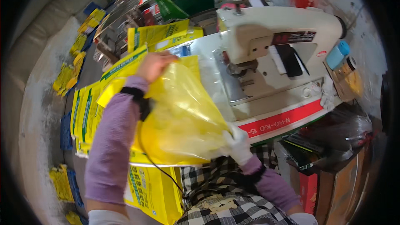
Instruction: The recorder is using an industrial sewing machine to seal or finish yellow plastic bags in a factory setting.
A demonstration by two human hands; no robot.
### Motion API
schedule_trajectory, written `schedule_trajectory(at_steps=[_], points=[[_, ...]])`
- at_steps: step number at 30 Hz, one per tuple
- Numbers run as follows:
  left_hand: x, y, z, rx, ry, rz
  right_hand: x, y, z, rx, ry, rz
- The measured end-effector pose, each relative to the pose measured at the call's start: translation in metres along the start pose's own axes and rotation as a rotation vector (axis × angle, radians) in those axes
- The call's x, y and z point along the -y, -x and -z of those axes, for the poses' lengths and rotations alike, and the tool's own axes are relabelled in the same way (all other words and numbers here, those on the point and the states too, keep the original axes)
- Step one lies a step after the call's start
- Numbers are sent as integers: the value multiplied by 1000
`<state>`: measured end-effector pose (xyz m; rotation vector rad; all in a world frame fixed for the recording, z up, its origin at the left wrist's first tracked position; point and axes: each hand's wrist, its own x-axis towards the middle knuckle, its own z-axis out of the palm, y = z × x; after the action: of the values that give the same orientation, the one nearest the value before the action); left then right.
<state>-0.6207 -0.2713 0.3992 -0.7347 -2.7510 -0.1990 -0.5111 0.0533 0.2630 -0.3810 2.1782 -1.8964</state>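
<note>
A yellow bag [187,112] slants between both hands, left of the sewing machine [279,27].
Its edge runs upper left to lower right; thin, glossy, creased, plain yellow. The left hand [156,66] has its grip pinched at the top; the gloved right hand [238,145] pinches the lower end.

Glare on yellow plastic [183,110], dark fisheye edges
</note>
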Motion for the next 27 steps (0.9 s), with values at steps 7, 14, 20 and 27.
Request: schedule_trajectory(at_steps=[7, 14, 20, 27], points=[[-33, -86, -126, 182, 390, 26, -20, 30, 69, -166, 230, 29], [-45, -72, -126, 60, 5, -148, -48, 35, 87, -191, 714, 268], [-65, -89, -115, 143, -206, 133, -38, 32, 76, -109, 200, 3], [-112, -20, -32, 549, -569, -135, -18, -67, 45, -83, 650, 209]])
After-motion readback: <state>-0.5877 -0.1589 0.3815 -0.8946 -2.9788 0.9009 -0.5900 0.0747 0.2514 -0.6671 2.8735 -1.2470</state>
